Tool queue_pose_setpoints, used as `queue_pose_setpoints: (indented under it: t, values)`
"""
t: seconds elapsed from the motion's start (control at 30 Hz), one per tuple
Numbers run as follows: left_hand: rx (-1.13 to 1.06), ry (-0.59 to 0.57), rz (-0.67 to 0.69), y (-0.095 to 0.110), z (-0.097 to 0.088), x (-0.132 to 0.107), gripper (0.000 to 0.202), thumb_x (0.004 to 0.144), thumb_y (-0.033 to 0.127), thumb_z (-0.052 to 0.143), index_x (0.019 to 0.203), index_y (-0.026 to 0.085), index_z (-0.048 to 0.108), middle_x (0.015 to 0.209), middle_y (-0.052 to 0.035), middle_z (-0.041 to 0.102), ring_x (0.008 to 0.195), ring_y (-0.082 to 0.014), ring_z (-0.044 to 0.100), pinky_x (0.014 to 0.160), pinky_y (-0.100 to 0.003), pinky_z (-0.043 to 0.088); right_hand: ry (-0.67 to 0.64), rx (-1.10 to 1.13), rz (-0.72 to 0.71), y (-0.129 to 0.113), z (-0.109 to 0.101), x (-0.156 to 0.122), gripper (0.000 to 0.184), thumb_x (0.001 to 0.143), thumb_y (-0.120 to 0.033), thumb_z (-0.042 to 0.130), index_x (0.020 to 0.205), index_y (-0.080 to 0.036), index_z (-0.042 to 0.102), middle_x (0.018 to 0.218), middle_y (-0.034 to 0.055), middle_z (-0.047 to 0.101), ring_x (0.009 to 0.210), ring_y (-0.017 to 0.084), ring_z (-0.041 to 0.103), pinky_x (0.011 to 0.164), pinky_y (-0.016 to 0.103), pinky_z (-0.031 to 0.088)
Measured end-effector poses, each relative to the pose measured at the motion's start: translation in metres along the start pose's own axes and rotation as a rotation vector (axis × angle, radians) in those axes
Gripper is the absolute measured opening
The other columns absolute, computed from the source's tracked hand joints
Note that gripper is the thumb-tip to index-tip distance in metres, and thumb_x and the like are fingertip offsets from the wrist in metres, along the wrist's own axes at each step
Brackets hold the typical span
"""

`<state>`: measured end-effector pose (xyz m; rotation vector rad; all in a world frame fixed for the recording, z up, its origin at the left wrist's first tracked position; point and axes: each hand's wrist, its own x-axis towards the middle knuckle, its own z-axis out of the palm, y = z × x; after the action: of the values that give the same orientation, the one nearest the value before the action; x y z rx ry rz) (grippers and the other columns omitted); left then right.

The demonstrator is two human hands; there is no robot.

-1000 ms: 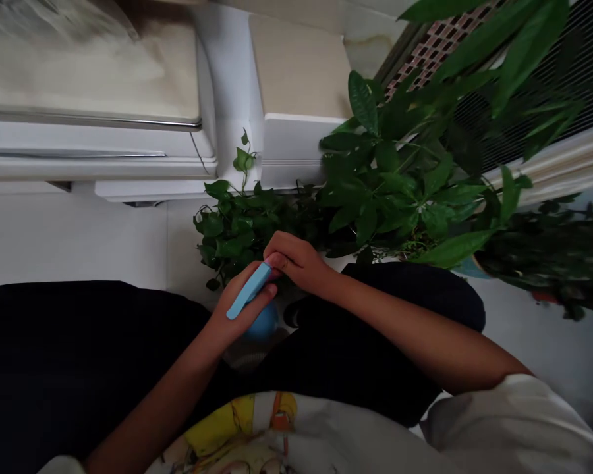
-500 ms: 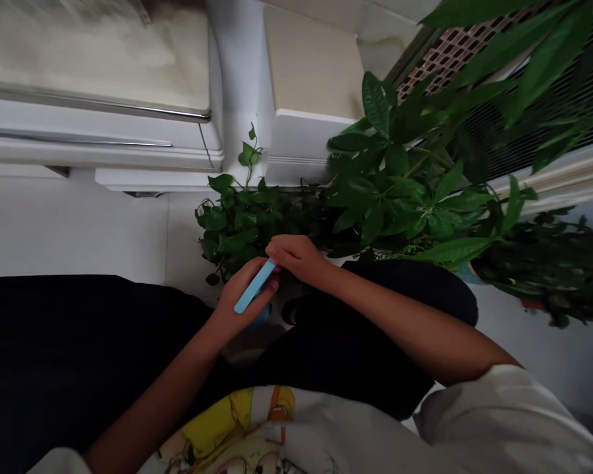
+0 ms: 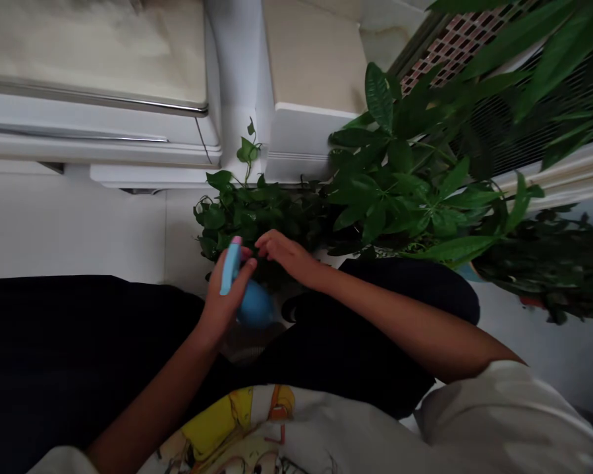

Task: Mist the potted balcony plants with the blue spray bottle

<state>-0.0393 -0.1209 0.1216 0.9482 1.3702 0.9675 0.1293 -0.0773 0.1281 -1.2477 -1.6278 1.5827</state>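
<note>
My left hand (image 3: 221,297) is wrapped around the neck of a spray bottle (image 3: 255,307). Its light blue head ends in a pink nozzle tip that points at the leafy plant (image 3: 250,210), and the round blue body hangs below my fingers. To the right, my right hand (image 3: 292,260) is apart from the bottle, its fingers loosely bent and holding nothing I can see. The trailing leaves lie just beyond both hands.
A larger broad-leaved plant (image 3: 390,178) spreads to the right, with another dark plant (image 3: 558,260) past it. Ahead stand a white cabinet (image 3: 128,146) and a pale box-shaped unit (image 3: 316,72). Tiled floor (image 3: 74,227) shows at left.
My right hand has come off the nozzle tip and sits slightly apart. The bottle in my left hand has moved left and turned, so its nozzle points more directly ahead and more blue body shows.
</note>
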Motion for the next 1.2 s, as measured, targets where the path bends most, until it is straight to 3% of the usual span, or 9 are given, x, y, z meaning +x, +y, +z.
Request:
queue_pose_setpoints:
  t: [0.1, 0.2, 0.33, 0.6, 0.7, 0.77, 0.9, 1.0, 1.2]
  values:
    - [-0.142, 0.195, -0.114, 0.003, 0.001, 0.002, 0.049, 0.082, 0.046, 0.070, 0.121, 0.022, 0.055, 0.117, -0.0050, 0.060, 0.101, -0.0181, 0.061, 0.082, -0.027, 0.049, -0.110, -0.078, -0.055, 0.012, 0.016, -0.009, 0.074, 0.081, -0.061, 0.067, 0.138, -0.018, 0.046, 0.138, 0.0156, 0.054, 0.127, 0.027, 0.052, 0.107, 0.045, 0.040]
    - [-0.091, 0.207, -0.043, 0.003, 0.006, -0.001, 0.053, 0.079, 0.041, 0.072, 0.123, 0.023, 0.049, 0.119, -0.0053, 0.057, 0.100, -0.0174, 0.059, 0.087, -0.029, 0.050, -0.184, -0.145, -0.043, 0.022, 0.034, -0.018, 0.104, 0.063, -0.053, 0.084, 0.149, -0.018, 0.036, 0.154, 0.0192, 0.039, 0.143, 0.034, 0.037, 0.117, 0.049, 0.029]
    - [0.104, 0.071, 0.045, -0.012, 0.018, -0.003, 0.061, 0.068, 0.038, 0.075, 0.118, 0.021, 0.045, 0.110, -0.0066, 0.055, 0.088, -0.0194, 0.060, 0.081, -0.037, 0.052, -0.124, -0.051, 0.035, 0.033, 0.045, -0.026, 0.113, 0.056, -0.035, 0.088, 0.151, -0.019, 0.030, 0.142, 0.0167, 0.054, 0.130, 0.031, 0.053, 0.107, 0.044, 0.043]
    - [0.336, -0.459, 0.209, -0.030, 0.017, 0.017, 0.080, 0.066, 0.048, 0.075, 0.137, 0.020, 0.051, 0.136, -0.0153, 0.053, 0.127, -0.0359, 0.048, 0.110, -0.053, 0.036, 0.152, 0.203, 0.121, 0.043, 0.030, -0.052, 0.072, 0.061, -0.038, 0.084, 0.123, -0.024, 0.050, 0.099, 0.0023, 0.068, 0.090, 0.021, 0.064, 0.083, 0.036, 0.051]
    - [0.127, -0.431, -0.065, -0.052, 0.014, 0.013, 0.073, 0.080, 0.064, 0.060, 0.141, 0.026, 0.050, 0.150, -0.0125, 0.046, 0.140, -0.0349, 0.038, 0.115, -0.053, 0.029, 0.282, 0.275, 0.221, 0.034, 0.021, -0.069, 0.059, 0.075, -0.040, 0.075, 0.125, -0.023, 0.049, 0.087, 0.0001, 0.067, 0.081, 0.019, 0.064, 0.079, 0.034, 0.049]
    - [-0.160, -0.393, -0.503, -0.071, 0.021, -0.001, 0.072, 0.087, 0.072, 0.040, 0.147, 0.031, 0.043, 0.151, -0.0122, 0.047, 0.135, -0.0346, 0.047, 0.105, -0.053, 0.041, 0.376, 0.345, 0.303, 0.028, 0.019, -0.079, 0.054, 0.080, -0.044, 0.070, 0.126, -0.023, 0.051, 0.083, 0.0002, 0.066, 0.077, 0.018, 0.063, 0.075, 0.033, 0.049]
    - [-0.594, -0.630, -0.995, -0.087, 0.051, -0.044, 0.067, 0.090, 0.066, 0.045, 0.139, 0.021, 0.055, 0.121, -0.0134, 0.070, 0.107, -0.0305, 0.067, 0.090, -0.042, 0.052, 0.552, 0.454, 0.474, 0.025, 0.021, -0.097, 0.051, 0.075, -0.049, 0.073, 0.118, -0.023, 0.063, 0.084, 0.0026, 0.069, 0.076, 0.020, 0.064, 0.068, 0.033, 0.051]
    - [-0.545, -0.547, -1.090, -0.079, 0.066, -0.068, 0.054, 0.091, 0.056, 0.051, 0.125, 0.017, 0.065, 0.099, -0.0091, 0.076, 0.093, -0.0243, 0.070, 0.082, -0.033, 0.052, 0.666, 0.494, 0.532, 0.023, 0.016, -0.105, 0.044, 0.067, -0.044, 0.078, 0.105, -0.022, 0.071, 0.096, 0.0047, 0.072, 0.088, 0.023, 0.066, 0.073, 0.034, 0.054]
    - [-0.463, -0.509, -1.105, -0.078, 0.065, -0.079, 0.044, 0.088, 0.053, 0.055, 0.105, 0.016, 0.072, 0.086, -0.0071, 0.076, 0.081, -0.0213, 0.068, 0.077, -0.030, 0.052, 0.642, 0.698, 0.510, 0.022, 0.015, -0.107, 0.052, 0.067, -0.055, 0.078, 0.106, -0.022, 0.070, 0.115, 0.0088, 0.073, 0.116, 0.029, 0.063, 0.082, 0.038, 0.057]
